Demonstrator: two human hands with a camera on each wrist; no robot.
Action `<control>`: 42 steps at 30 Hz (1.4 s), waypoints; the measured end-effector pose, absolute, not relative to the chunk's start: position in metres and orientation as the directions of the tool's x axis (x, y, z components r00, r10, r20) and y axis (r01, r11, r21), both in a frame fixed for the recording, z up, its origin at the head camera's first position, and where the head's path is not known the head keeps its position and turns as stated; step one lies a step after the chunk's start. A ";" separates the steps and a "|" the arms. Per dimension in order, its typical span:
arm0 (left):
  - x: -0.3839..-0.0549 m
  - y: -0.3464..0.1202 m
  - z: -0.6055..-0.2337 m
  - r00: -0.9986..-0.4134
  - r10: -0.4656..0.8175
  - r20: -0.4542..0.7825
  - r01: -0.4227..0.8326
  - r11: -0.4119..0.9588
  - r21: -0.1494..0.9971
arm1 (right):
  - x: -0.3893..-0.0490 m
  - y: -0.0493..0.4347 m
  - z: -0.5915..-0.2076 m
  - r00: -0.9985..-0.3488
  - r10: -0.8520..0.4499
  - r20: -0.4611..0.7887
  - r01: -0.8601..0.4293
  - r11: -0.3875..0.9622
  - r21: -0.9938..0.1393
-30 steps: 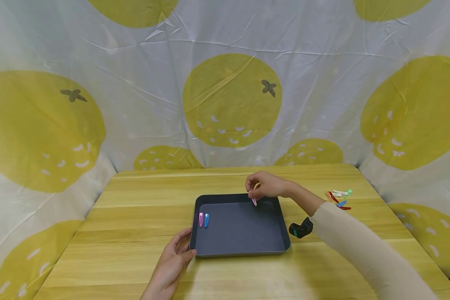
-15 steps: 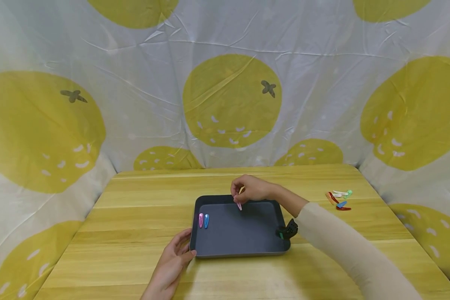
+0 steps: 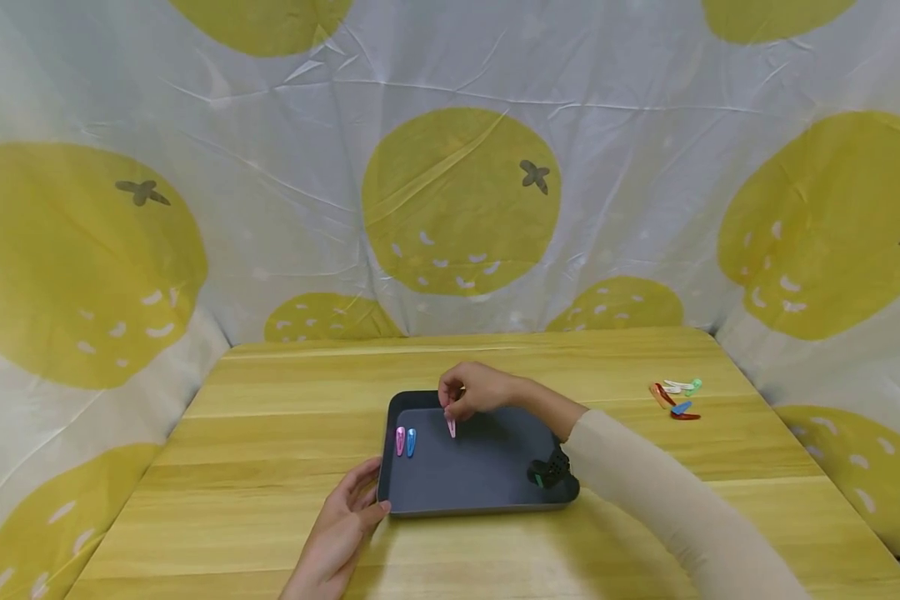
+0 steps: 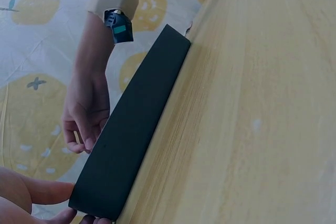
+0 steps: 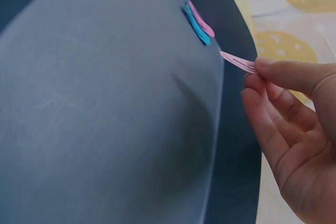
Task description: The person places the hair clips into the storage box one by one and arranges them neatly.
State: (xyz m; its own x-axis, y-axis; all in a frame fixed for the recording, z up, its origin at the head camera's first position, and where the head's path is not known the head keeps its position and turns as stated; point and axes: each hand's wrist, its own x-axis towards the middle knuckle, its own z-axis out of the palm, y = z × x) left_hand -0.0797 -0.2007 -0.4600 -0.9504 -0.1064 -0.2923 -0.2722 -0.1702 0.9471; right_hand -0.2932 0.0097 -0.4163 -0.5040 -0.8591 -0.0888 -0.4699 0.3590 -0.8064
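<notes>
A dark grey tray (image 3: 487,508) lies on the wooden table. Inside it, near the left wall, a pink hair clip (image 3: 400,442) and a blue hair clip (image 3: 411,442) lie side by side. My right hand (image 3: 476,390) is over the back part of the tray, pinching a pale pink hair clip (image 5: 239,62) between thumb and fingertips, its narrow end pointing down. My left hand (image 3: 345,517) grips the tray's front left corner, thumb at the rim and fingers along the outer side. In the left wrist view, that thumb (image 4: 50,191) presses the tray's corner.
Several hair clips in red, orange, blue, white and green, among them a blue clip (image 3: 682,408), lie loosely grouped at the table's right. A black wrist device (image 3: 549,469) on the right arm overlaps the tray's right side. A fruit-print curtain (image 3: 465,200) hangs behind the table (image 3: 270,417).
My right hand has moved left and slightly nearer across the tray with the pale pink clip, closer to the two lying clips. The left hand stays at the tray's corner.
</notes>
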 end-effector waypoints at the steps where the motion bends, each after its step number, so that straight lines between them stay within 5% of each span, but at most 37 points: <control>1: -0.080 -0.201 -0.460 -0.950 -0.106 -0.294 -0.274 -0.171 0.947 | -0.293 0.008 -0.418 -0.500 -0.861 -0.093 -0.470 0.360 -0.806; 18: -0.080 -0.204 -0.462 -0.956 -0.082 -0.282 -0.263 -0.185 0.947 | -0.289 -0.026 -0.438 -0.474 -0.871 -0.128 -0.502 0.387 -0.773; 42: -0.081 -0.203 -0.460 -0.947 -0.090 -0.309 -0.289 -0.185 0.939 | -0.281 -0.042 -0.446 -0.490 -0.866 -0.101 -0.704 0.461 -0.540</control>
